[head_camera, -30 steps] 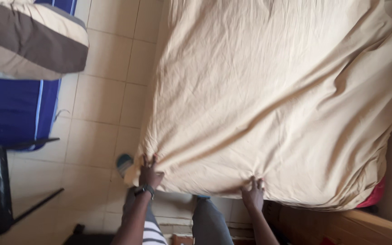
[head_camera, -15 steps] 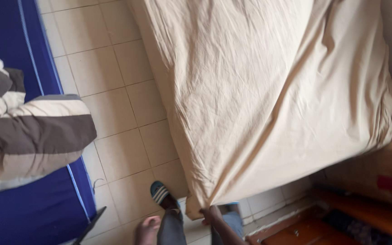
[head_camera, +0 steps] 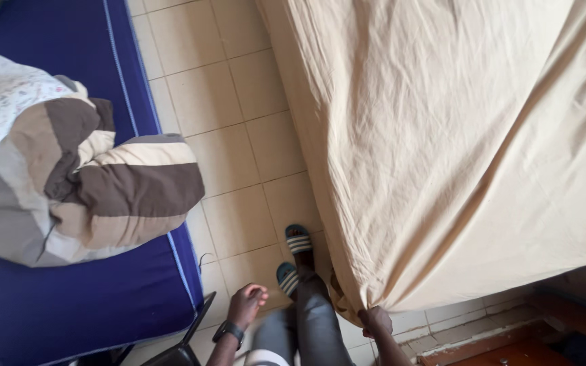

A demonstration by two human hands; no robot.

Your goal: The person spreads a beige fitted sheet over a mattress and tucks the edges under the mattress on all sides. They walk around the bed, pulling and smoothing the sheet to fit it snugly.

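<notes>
- Beige cotton-like bed sheet [head_camera: 456,135], creased, spread over a bed that fills the right and upper right of the view; its long axis runs from the lower left corner up toward the top right.
- Sheet corner, drawn to a point at bottom centre, directed down toward the person's legs; tension folds fan from it up and rightward.
- Right hand [head_camera: 374,320], grip clamped on that gathered corner, low beside the bed's edge.
- Left hand [head_camera: 247,303], free of the sheet, fingers loosely curled with nothing between them, hanging over the tiled floor [head_camera: 239,122]; a dark wristwatch [head_camera: 228,331] sits on its wrist.
- Two striped slippers [head_camera: 298,238] on the person's feet, on the tiles just beside the sheet's hanging side.
- Blue mattress [head_camera: 83,298] at left, well apart from the sheet, carrying a bundled brown, grey and cream striped blanket [head_camera: 96,190].
</notes>
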